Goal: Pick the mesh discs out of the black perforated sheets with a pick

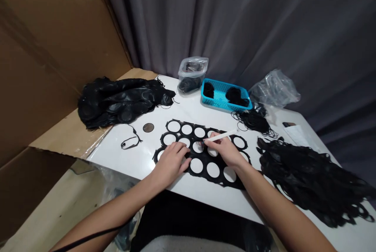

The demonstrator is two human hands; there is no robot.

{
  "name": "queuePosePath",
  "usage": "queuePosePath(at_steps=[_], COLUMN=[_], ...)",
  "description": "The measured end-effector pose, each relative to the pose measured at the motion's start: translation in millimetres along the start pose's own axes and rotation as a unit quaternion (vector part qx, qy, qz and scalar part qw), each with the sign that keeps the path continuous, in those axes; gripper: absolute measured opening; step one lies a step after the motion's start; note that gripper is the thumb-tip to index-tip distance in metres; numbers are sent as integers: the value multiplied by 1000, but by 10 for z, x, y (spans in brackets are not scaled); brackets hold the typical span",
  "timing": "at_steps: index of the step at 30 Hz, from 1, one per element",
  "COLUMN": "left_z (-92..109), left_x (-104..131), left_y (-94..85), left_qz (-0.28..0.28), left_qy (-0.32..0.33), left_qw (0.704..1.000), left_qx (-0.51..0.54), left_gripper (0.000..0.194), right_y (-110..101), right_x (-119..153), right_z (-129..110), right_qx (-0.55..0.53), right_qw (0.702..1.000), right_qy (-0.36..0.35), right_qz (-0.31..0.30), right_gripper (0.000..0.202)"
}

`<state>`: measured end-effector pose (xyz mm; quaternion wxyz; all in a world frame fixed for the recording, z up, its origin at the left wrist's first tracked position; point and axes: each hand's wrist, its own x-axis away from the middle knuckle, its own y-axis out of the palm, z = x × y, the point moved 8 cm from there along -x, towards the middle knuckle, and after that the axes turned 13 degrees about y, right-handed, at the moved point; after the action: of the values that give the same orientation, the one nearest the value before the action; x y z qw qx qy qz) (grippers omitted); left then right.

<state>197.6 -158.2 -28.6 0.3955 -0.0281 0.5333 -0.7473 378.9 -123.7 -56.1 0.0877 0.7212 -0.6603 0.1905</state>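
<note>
White desk point(129, 162), glossy top, set against a dark grey curtain point(229, 20). Big brown cardboard point(53, 40) stands along the left side, more of it flat under the desk's left end. Pale floor point(55, 201) visible below left. Along the back: clear plastic tub point(192, 75) with dark stuff inside, blue basket point(225, 105) holding black bundles, crumpled clear bag point(276, 88) to the right. Tangle of black cords point(255, 122) in front of basket and bag. Black heap point(120, 101) at back left, with round shapes showing in it; loose pile of black strips point(314, 177) on the right. Small dark disc point(148, 127) and a thin black loop point(131, 142) lie left of the work. Black sheet with round holes point(205, 157) lies flat at the front middle of the desk, under both hands, white showing through the holes. Left hand point(173, 162) is palm down on its left part, fingers slightly spread and bent, pressing or resting, can't tell which. Right hand point(225, 150) is over the right-centre part, closed narrow around a white pen-like tool point(221, 135), tilted, lower end near a hole in the middle of the sheet. Tip contact unclear.
</note>
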Motion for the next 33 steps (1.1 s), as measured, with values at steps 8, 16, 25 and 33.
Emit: queuePosePath(at_steps=[8,16,25,33], left_z=[-137,-142,-218,-272], left_x=[-186,-334,-354,-343], left_y=[37,-83,105,223], left_qz=[84,98,111,110], left_qy=[-134,-99,-187,-212], left_qw=[935,942,816,755], left_qx=[316,304,535,610], left_gripper=[14,16,31,43], right_y=[254,294,285,301], right_x=[212,235,247,267], right_z=[-48,51,167,171], right_qx=[-224,-310,-338,-335], right_qw=[965,931,920,923], right_qy=[48,120,131,102], right_qz=[-129,-154,-150,-160], right_gripper=[37,28,27,25])
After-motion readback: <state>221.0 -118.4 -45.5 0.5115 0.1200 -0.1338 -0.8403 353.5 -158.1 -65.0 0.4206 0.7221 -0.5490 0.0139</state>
